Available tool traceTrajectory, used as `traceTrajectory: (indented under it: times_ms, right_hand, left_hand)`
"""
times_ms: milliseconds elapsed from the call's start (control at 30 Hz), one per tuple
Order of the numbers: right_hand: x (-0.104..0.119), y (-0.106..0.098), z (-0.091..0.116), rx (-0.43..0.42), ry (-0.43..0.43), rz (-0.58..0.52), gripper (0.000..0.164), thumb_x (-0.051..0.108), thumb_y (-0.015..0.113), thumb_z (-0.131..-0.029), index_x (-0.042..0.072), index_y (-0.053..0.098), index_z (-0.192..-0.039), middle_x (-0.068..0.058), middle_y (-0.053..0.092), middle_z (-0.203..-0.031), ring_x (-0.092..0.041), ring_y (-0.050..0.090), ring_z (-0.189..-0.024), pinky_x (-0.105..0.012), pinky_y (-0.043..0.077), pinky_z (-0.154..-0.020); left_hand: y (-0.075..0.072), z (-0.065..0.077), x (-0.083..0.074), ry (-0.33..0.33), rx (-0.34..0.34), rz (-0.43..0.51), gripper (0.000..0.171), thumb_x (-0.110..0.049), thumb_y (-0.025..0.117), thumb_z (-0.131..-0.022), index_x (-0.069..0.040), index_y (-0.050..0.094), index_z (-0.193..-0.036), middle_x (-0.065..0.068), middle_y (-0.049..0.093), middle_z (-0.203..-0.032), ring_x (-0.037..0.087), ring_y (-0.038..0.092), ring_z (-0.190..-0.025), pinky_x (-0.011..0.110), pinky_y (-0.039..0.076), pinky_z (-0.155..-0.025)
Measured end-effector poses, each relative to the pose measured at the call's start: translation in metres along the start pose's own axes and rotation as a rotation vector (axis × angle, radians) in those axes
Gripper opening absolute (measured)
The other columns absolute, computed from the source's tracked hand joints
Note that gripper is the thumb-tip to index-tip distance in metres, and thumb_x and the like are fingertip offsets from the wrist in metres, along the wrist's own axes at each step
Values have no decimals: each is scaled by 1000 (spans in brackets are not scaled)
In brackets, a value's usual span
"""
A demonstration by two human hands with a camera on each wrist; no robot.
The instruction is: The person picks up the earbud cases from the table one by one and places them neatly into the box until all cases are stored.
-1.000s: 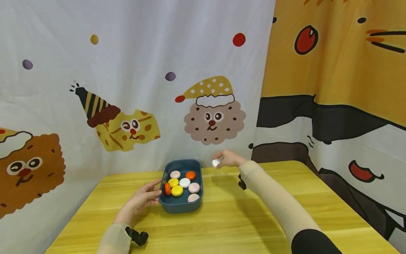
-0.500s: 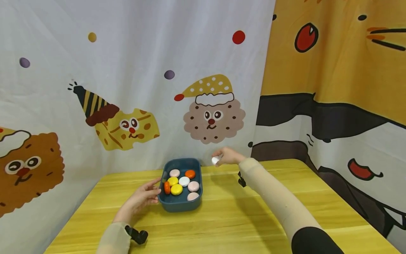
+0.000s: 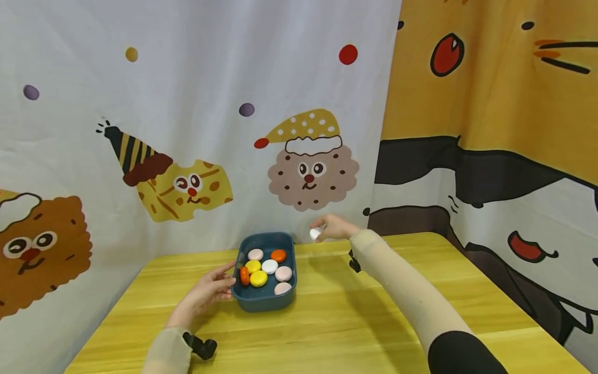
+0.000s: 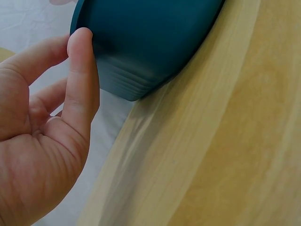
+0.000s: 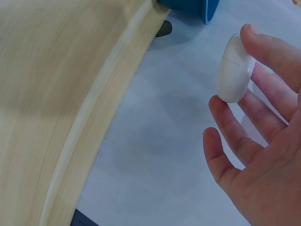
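Observation:
A dark blue-green box [image 3: 263, 304] with rounded corners stands on the table, holding several rounded discs in yellow, orange, white and pale pink. At its left side is my left hand [image 3: 207, 293]; thumb [image 4: 82, 52] and forefinger meet at the rim in the left wrist view. To the right of the box, over the far part of the table, my right hand [image 3: 334, 228] pinches a white disc [image 5: 233, 70] between thumb and fingertips. This disc is thick and smooth with a fine seam, standing on edge in the right wrist view, with the little finger apart from it.
The yellow wood-grain table [image 3: 327, 322] ends at a white curtain [image 3: 187, 104] printed with cartoon figures. Another curtain [image 3: 420, 78] with a large orange pattern hangs at the right. Each wrist wears a small black camera.
Both hands hold nearly the same pose, the white disc staying in the right hand. The head view has shifted slightly, so the whole scene sits a little farther left.

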State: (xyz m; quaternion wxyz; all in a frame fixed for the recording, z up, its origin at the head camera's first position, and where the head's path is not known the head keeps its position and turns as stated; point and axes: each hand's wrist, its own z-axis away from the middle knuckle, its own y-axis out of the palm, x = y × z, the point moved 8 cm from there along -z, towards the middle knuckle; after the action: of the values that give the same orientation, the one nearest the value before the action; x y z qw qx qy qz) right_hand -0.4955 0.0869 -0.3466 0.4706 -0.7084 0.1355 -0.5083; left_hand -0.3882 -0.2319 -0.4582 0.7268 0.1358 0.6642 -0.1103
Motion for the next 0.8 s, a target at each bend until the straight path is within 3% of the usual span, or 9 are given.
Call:
traceTrajectory:
  times_ms: [233, 467, 800]
  right_hand:
    - [1, 2, -1, 3, 10, -1, 46, 11, 80, -79, 8, 68, -122, -8, 64, -123, -25, 57, -111, -37, 50, -89]
    - [10, 8, -8, 15, -28, 1, 46, 13, 80, -78, 7, 68, -122, -7, 65, -121, -23, 59, -109, -35, 50, -89]
    - [30, 23, -11, 40, -82, 19, 45, 14, 79, -79, 8, 68, -122, -5, 65, -120, -22, 59, -108, -34, 50, -87]
  left_hand:
    - [0, 2, 1, -4, 0, -6, 72, -9, 60, -96, -4, 18, -155, 11, 48, -104, 10, 57, -67, 23, 56, -66]
    - [-3, 1, -6, -12, -24, -11, 72, -9, 60, -96, -4, 18, -155, 11, 47, -103, 10, 56, -67, 23, 56, -66]
    - [-1, 1, -3, 2, -7, 0, 71, -7, 60, -96, -2, 19, -154, 11, 50, -104, 10, 58, -68, 25, 57, -67]
